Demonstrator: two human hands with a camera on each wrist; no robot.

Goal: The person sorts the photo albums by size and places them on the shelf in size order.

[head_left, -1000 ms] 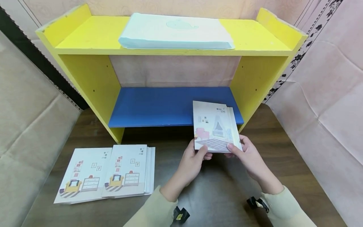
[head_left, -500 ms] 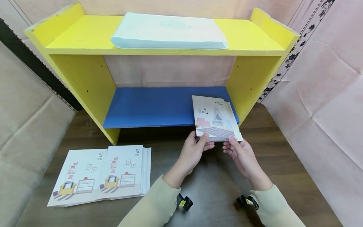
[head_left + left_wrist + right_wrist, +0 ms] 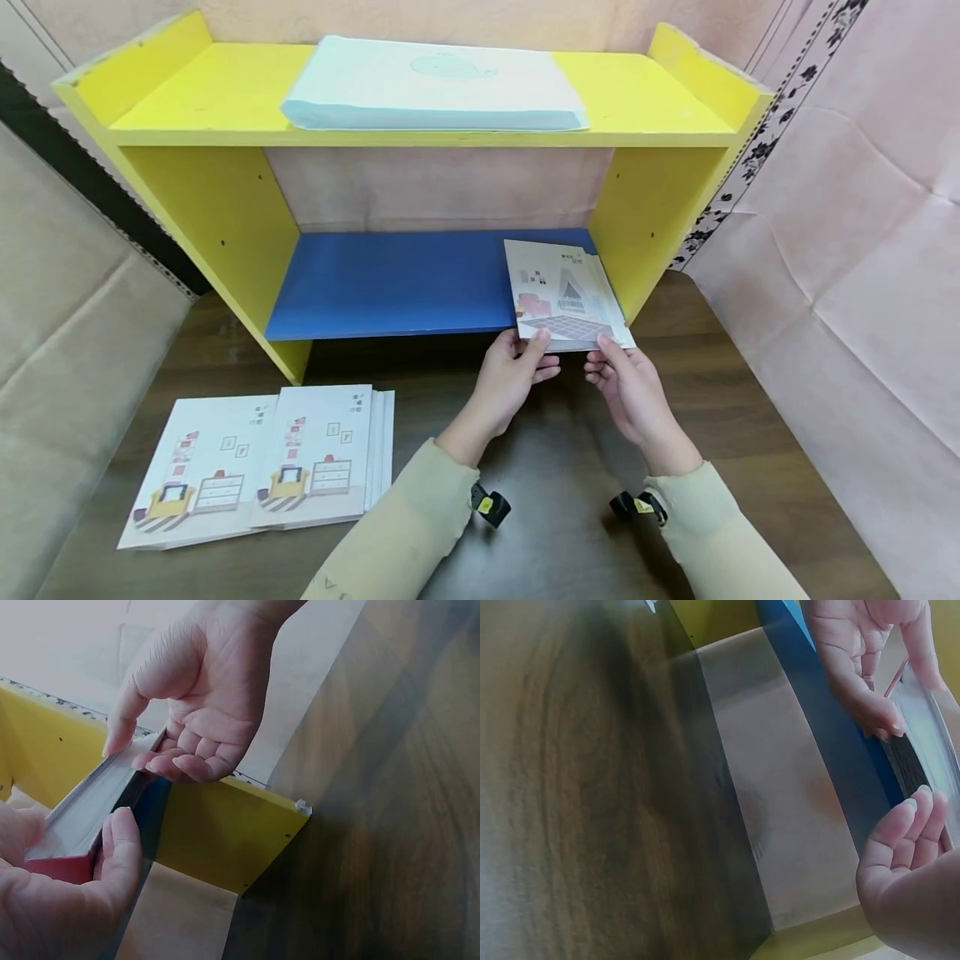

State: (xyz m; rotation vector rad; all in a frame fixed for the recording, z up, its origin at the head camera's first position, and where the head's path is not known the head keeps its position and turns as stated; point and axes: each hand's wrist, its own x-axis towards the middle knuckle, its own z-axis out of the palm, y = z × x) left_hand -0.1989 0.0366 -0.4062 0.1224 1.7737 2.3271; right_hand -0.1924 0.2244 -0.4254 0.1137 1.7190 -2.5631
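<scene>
Both hands hold a small stack of white notebooks by its near edge, thumbs on the top cover and fingers below. The top cover shows a pink armchair, a tent shape and a grid rug. The left hand grips the near left corner; the right hand pinches the near right corner. Most of the stack lies over the right end of the blue shelf, close to the yellow side panel, its near edge jutting out past the shelf front. Page edges show between the hands in the left wrist view.
Two overlapping piles of white notebooks with yellow-chair covers lie on the wooden table at left. A yellow bookcase frames the blue shelf. On its top board lies a flat pale-blue and white package. Cloth walls stand at both sides.
Both hands have pushed the notebook stack forward, farther over the blue shelf. The right hand has shifted from the stack's right side to its near edge. The head view has shifted slightly right.
</scene>
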